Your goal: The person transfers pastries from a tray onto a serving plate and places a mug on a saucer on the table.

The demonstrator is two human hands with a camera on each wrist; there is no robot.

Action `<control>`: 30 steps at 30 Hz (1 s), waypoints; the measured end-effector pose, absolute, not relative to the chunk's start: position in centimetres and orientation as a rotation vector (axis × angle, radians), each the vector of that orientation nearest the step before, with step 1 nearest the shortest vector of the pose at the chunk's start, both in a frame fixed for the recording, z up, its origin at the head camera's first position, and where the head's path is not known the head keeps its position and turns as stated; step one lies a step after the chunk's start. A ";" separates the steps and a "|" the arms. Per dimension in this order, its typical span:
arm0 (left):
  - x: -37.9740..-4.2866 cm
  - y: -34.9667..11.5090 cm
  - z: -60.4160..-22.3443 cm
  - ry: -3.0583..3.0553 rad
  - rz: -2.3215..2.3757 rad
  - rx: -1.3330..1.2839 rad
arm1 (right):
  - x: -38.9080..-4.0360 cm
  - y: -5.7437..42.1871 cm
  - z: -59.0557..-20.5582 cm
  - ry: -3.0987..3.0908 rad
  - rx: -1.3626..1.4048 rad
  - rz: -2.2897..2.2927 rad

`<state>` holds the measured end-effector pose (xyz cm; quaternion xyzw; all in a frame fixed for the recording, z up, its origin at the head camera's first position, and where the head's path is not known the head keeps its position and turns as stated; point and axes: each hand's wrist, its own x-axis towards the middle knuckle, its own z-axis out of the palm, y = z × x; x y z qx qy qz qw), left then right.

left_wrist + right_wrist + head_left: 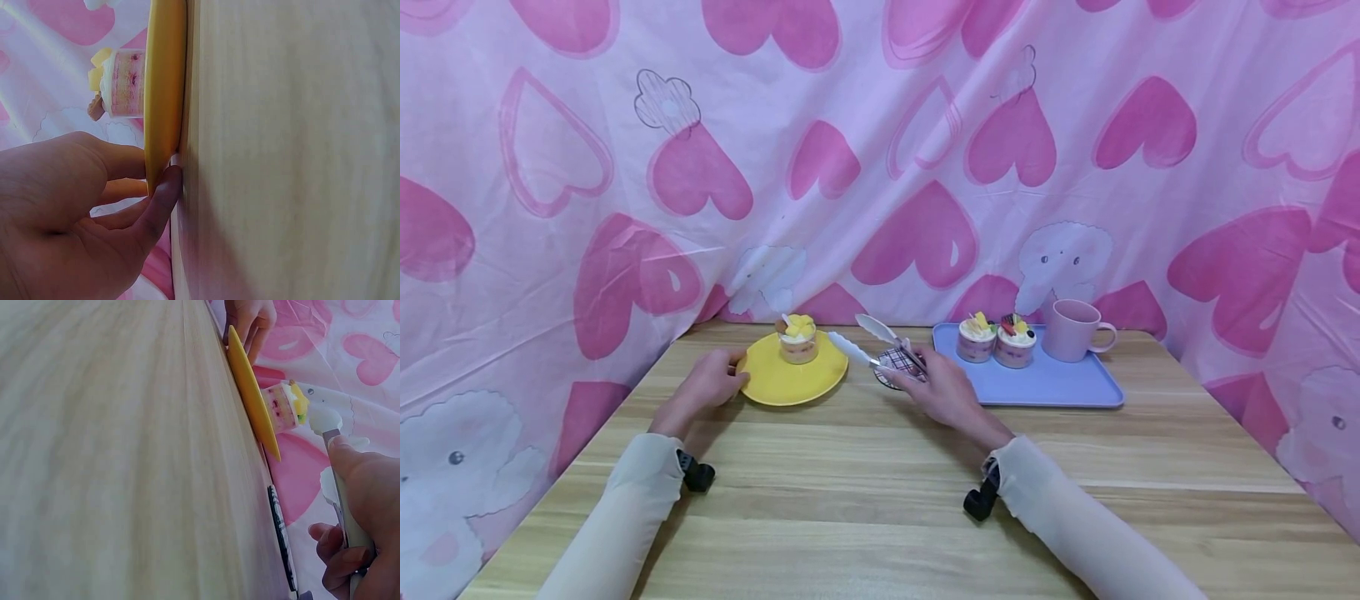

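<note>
My left hand (706, 385) pinches the left rim of a round yellow plate (763, 385), with a finger tucked beneath the edge in the left wrist view. On the plate stands a clear dessert cup (798, 346) of layered pink cake, topped with cream, yellow fruit chunks and a brown piece. My right hand (951, 392) holds serving tongs (871, 325) with metal arms and white tips. Their tips are spread apart with nothing between them, in the air right of the dessert cup. A round checked coaster (889, 377) lies under the tongs, partly hidden by the right hand.
To the right, a blue tray (1048, 393) carries two more dessert cups (976, 343) side by side and a pink mug (1066, 332), its handle pointing right. Behind the wooden table (850, 483) hangs a pink heart-patterned cloth (917, 233).
</note>
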<state>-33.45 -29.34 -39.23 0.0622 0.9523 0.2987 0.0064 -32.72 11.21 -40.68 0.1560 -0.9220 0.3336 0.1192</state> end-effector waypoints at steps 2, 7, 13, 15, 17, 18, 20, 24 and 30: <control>-33.5 -29.3 -39.3 2.979 0.941 0.192 | -32.6 11.4 -40.7 -2.690 0.456 0.980; -33.4 -29.3 -39.2 2.974 0.940 0.178 | -32.3 11.9 -40.5 -2.691 0.446 0.985; -33.3 -29.3 -39.2 2.981 0.935 0.193 | -31.9 12.6 -40.4 -2.705 0.427 0.980; -33.3 -29.4 -39.1 2.981 0.942 0.191 | -31.8 13.0 -40.3 -2.707 0.432 0.984; -33.2 -29.4 -39.1 2.982 0.940 0.195 | -31.8 13.3 -40.3 -2.699 0.449 0.987; -33.2 -29.4 -39.1 2.983 0.941 0.194 | -31.8 13.4 -40.3 -2.693 0.457 0.986; -33.2 -29.4 -39.1 2.988 0.937 0.190 | -31.7 13.8 -40.2 -2.680 0.474 0.976; -33.2 -29.2 -39.1 2.984 0.927 0.175 | -31.6 14.4 -40.0 -2.636 0.512 0.956; -33.2 -29.3 -39.1 2.980 0.930 0.175 | -31.3 15.1 -39.5 -2.590 0.534 0.978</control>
